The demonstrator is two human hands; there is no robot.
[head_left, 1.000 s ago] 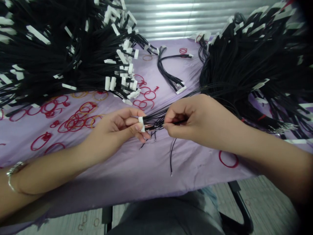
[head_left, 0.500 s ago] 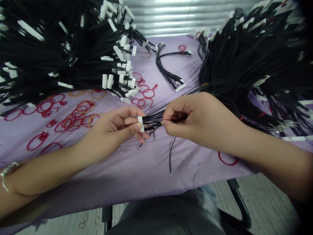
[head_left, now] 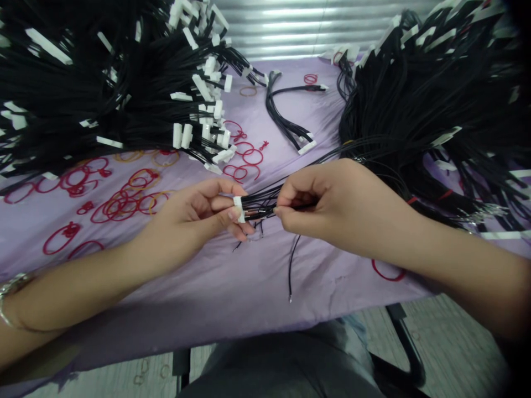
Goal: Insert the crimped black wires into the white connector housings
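Between the thumb and fingers of my left hand (head_left: 207, 213) is a white connector housing (head_left: 239, 209), its wire side facing right. Several black wires (head_left: 263, 193) run from it toward my right hand (head_left: 321, 193). My right thumb and forefinger pinch black wires a short way from the housing. Small metal terminals show on wire ends in the gap between the hands. A loose black wire (head_left: 291, 271) hangs down below my right hand, with a metal terminal at its tip. The wires inside my right palm are partly hidden by the fingers.
Black cables with white connectors (head_left: 124, 83) are heaped at the left, and another black cable pile (head_left: 415, 99) lies at the right. Red rubber bands (head_left: 120, 204) are scattered on the purple cloth (head_left: 249, 298). A short finished-looking harness (head_left: 286, 119) lies at the back.
Both hands keep nearly the same grip and place. The whole view has shifted very slightly; the wires between the hands look almost unchanged.
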